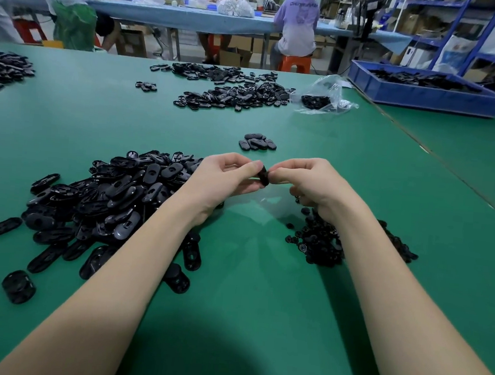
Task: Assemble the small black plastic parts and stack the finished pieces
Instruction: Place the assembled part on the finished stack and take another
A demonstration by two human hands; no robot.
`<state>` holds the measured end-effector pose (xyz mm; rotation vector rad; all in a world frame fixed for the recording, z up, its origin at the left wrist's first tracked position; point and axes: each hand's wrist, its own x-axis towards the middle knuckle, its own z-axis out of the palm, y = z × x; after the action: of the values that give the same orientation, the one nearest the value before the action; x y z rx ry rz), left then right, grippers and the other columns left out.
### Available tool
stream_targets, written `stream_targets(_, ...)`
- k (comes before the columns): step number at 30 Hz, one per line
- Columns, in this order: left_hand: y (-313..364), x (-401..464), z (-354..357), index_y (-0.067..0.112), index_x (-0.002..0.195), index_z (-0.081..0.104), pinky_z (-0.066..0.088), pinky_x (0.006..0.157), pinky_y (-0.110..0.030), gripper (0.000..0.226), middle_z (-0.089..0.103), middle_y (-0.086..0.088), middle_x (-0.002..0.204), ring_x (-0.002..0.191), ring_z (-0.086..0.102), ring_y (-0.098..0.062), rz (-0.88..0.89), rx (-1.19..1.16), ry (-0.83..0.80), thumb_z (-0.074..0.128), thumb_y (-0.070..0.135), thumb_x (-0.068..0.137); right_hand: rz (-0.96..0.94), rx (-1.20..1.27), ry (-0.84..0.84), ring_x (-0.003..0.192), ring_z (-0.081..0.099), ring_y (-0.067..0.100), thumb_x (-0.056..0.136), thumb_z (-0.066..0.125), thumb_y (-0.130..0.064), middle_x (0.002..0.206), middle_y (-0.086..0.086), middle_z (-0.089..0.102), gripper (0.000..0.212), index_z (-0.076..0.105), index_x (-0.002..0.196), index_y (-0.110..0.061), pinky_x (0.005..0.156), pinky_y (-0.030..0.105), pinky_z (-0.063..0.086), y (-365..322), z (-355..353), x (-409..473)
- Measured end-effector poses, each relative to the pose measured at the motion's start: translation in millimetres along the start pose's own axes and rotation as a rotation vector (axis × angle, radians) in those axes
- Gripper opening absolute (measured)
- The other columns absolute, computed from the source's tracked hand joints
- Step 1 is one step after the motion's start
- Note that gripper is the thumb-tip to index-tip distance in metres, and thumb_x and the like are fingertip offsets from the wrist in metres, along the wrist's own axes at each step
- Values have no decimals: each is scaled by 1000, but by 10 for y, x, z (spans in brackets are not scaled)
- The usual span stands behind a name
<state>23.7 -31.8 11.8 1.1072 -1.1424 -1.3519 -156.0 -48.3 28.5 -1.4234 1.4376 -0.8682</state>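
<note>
Both hands, left hand (226, 175) and right hand (306, 180), pinch one black part (263, 175) above green table (247, 291). Left of it: one big oval-parts pile (106, 200); right: small-parts pile (325, 240). Beyond: one small finished cluster (257, 142).

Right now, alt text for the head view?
Left hand and right hand pinch one black part between them above a green table. Oval parts are piled left, small round parts right.

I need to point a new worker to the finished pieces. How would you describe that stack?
On the green table, look just beyond the hands. The stack is a small tidy cluster of closed ovals, apart from the big loose piles.
</note>
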Motion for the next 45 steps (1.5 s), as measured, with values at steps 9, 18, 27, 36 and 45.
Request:
stream_targets(9,52,-37,46,15,101,71,59,68,-23,7,77,-12,98,85,77,-22,8,39,79,67,16,96,48,44,50,60,39,10,76,79,-25,80,-8,72,6,80,74,-31,50,24,27,0,43,15)
stream_targets(18,71,-27,24,12,95,71,57,73,-21,3,76,-16,92,81,73,-18,42,57,56,69,10,94,43,84,59,58,39,10,77,81,-27,87,-6,79,3,81,80,-27,49,22,28,-14,69,0)
stream_targets(27,94,-23,22,11,100,69,59,74,-21,11,77,-10,85,74,70,-17,37,60,74,60,6,98,8,19,35,61,44,10,68,90,-51,70,-8,62,28,79,88,-35,47,21,29,20,34,-30)
stream_targets(36,113,-42,-22,10,94,66,58,77,-22,13,74,-5,75,73,67,-16,21,129,53,66,-1,89,-70,30,-33,48,42,2,73,88,-45,76,-12,70,16,78,76,-33,42,14,30,-1,48,-16)
stream_targets(45,61,-52,-2,15,92,70,53,102,-41,15,78,-9,86,81,70,-20,17,204,58,72,2,85,-104,-72,13,46,45,-5,78,84,-30,63,-16,66,9,79,72,-26,53,17,34,-11,67,0)
